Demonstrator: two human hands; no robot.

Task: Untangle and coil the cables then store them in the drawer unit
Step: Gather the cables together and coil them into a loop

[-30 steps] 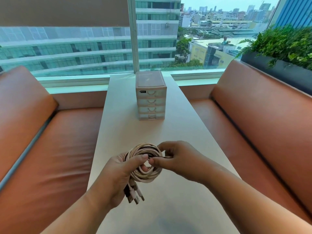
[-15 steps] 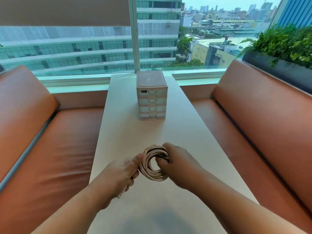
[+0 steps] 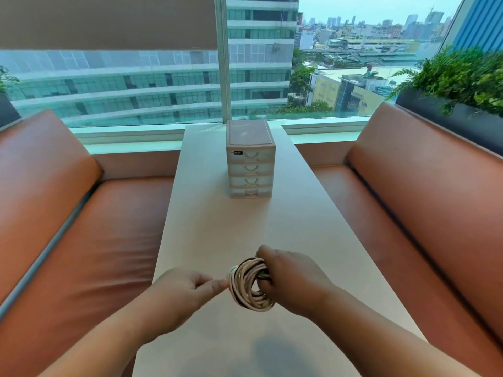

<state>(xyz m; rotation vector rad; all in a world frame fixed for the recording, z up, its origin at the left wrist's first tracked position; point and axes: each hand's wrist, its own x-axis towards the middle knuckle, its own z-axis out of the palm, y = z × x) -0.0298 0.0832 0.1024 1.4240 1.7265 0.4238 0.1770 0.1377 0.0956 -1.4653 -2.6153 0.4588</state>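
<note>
Table surface [image 3: 245,227] runs open toward the drawer unit [image 3: 251,161].

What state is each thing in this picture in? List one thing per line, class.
cable coil: wound into a loop, held.
right grip: fingers curled round the cable coil.
left grip: fingers curled, thumb tip at the cable coil's edge; whether it pinches a cable end is unclear.
drawer unit: upright, all four drawers closed.
roller blind: lowered partway.

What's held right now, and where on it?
Right hand grips the cable coil by its right side. Left hand touches the coil's left edge; a pinch cannot be told.
</note>
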